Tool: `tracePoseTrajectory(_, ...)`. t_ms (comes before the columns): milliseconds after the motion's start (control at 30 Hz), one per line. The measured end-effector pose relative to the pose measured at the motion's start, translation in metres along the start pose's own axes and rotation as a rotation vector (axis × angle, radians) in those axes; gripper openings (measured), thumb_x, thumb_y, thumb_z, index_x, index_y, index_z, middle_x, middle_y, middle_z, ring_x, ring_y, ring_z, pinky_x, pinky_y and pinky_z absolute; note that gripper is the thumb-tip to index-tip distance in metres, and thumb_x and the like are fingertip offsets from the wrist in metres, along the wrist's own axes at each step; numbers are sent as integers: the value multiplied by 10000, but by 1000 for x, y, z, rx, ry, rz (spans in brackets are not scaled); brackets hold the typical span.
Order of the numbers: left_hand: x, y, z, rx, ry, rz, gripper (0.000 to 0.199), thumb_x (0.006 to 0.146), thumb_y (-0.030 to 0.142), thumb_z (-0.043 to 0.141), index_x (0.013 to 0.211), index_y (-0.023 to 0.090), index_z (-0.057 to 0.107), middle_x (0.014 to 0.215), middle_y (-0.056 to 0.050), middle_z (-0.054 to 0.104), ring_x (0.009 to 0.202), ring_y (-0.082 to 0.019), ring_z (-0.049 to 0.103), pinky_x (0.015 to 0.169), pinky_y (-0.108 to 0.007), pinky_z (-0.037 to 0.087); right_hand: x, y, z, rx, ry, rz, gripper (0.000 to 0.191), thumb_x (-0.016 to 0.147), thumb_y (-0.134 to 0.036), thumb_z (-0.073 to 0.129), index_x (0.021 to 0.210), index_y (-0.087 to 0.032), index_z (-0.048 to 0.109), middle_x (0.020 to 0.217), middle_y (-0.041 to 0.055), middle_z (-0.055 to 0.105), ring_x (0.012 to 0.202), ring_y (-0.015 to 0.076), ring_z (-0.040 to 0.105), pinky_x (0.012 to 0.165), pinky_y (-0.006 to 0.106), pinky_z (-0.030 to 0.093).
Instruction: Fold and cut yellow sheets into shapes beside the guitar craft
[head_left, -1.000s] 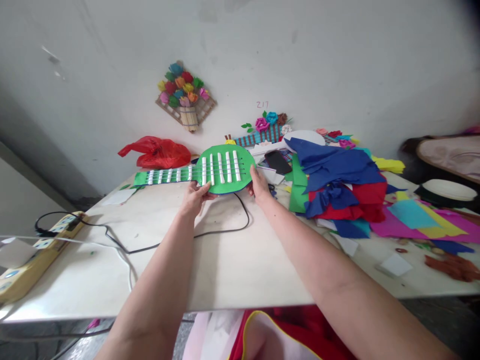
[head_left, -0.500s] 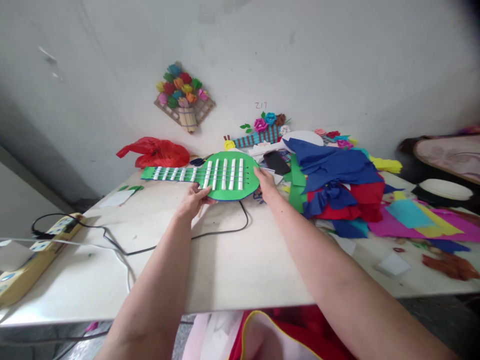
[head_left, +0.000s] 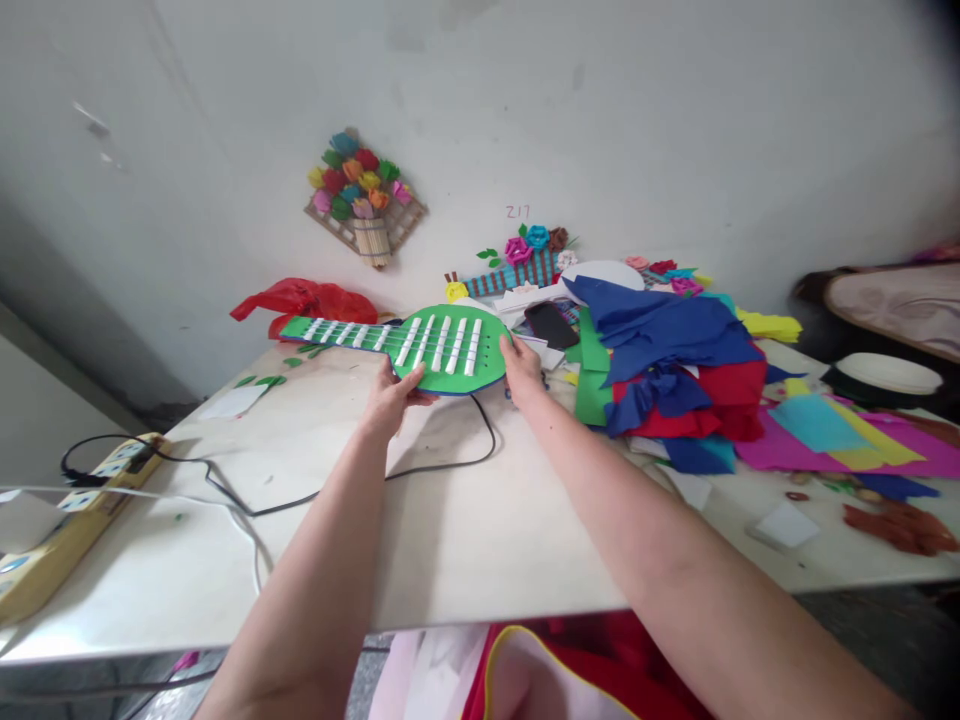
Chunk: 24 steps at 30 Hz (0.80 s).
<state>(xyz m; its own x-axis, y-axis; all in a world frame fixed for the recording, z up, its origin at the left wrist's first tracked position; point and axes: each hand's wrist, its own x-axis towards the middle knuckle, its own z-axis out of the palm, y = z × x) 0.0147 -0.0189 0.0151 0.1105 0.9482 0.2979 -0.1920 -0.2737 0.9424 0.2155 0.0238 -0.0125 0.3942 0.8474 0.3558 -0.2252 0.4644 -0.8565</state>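
A green handmade toy lute (head_left: 450, 380), with a round body, a long neck and white paper bars under thin strings, is held above the table in both hands. My left hand (head_left: 391, 398) grips the near edge where neck meets body, thumb on the top face. At the right rim of the body, my right hand (head_left: 521, 368) is closed with its thumb on top; its other fingers are partly hidden beneath. The neck points left, its tip in front of a red plastic bag (head_left: 330, 302).
Coloured paper and cloth scraps (head_left: 667, 335) pile up on the right, beside a black phone (head_left: 552, 325). A yellow power strip (head_left: 82, 525) and a black cable (head_left: 442, 467) lie on the white table (head_left: 480, 540). A paper flower basket (head_left: 372, 240) hangs on the wall.
The toy lute has tilted in my hands: its neck end has risen and its body has shifted slightly left. Both hands keep their hold.
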Motion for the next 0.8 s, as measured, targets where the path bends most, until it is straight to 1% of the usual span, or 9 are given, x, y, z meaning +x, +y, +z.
tracePoseTrajectory(67, 3, -5, 1, -27, 116, 9, 663, 627, 353, 713, 1171, 201, 366, 686, 21, 629, 447, -126, 604, 410, -202, 494, -1, 3, 4, -46, 36, -37, 335, 718, -431, 557, 940, -191, 631, 915, 34, 668, 822, 150, 590, 673, 238, 469)
tracePoseTrajectory(133, 5, -8, 1, -18, 187, 4, 639, 623, 358, 713, 1153, 188, 398, 629, 34, 610, 423, -126, 591, 384, -194, 479, -4, 5, 8, -104, 52, -84, 329, 738, -430, 542, 953, -197, 629, 953, 43, 665, 865, 155, 588, 752, 260, 459)
tracePoseTrajectory(233, 6, -8, -3, 31, 174, -12, 514, 628, 388, 702, 1030, 166, 472, 582, 32, 590, 386, -132, 572, 335, -191, 451, -8, 5, 11, -201, 53, -139, 325, 759, -439, 527, 971, -213, 623, 986, 43, 660, 907, 163, 584, 820, 282, 436)
tracePoseTrajectory(333, 4, -5, -8, 33, 95, -29, 485, 630, 392, 700, 993, 167, 470, 625, 15, 607, 390, -133, 576, 331, -192, 454, -12, 2, 12, -258, 59, -156, 337, 767, -460, 513, 977, -217, 615, 977, 42, 661, 914, 167, 586, 825, 284, 433)
tracePoseTrajectory(433, 3, -3, -12, 17, 25, -7, 492, 618, 352, 719, 997, 176, 459, 648, 19, 608, 392, -125, 572, 339, -195, 463, -15, -3, 14, -278, 53, -153, 368, 769, -487, 498, 975, -205, 613, 955, 43, 662, 896, 167, 591, 809, 278, 437)
tracePoseTrajectory(500, 4, -3, -14, -17, 37, 6, 475, 606, 324, 732, 971, 174, 467, 646, 27, 599, 376, -105, 553, 333, -184, 455, -17, -6, 16, -267, 44, -129, 402, 777, -521, 467, 949, -191, 618, 917, 44, 663, 862, 168, 595, 776, 274, 444)
tracePoseTrajectory(600, 5, -4, -18, -101, 70, -3, 432, 587, 284, 747, 912, 163, 489, 644, 35, 581, 372, -77, 530, 331, -167, 444, -14, -7, 16, -237, 49, -40, 512, 803, -589, 350, 893, -164, 621, 697, 31, 639, 679, 163, 591, 634, 266, 452)
tracePoseTrajectory(700, 6, -4, -22, -145, 74, 3, 407, 588, 258, 747, 901, 161, 506, 636, 42, 565, 372, -68, 515, 328, -167, 444, -3, -1, 7, -269, 104, 10, 577, 821, -609, 265, 894, -152, 608, 517, -3, 543, 513, 151, 531, 521, 263, 417)
tracePoseTrajectory(800, 6, -5, -24, -141, 63, 19, 401, 601, 251, 738, 919, 160, 512, 649, 40, 566, 368, -69, 512, 326, -178, 449, 12, 10, -8, -375, 209, -32, 525, 836, -572, 286, 864, -159, 608, 540, 8, 548, 533, 155, 533, 533, 265, 415)
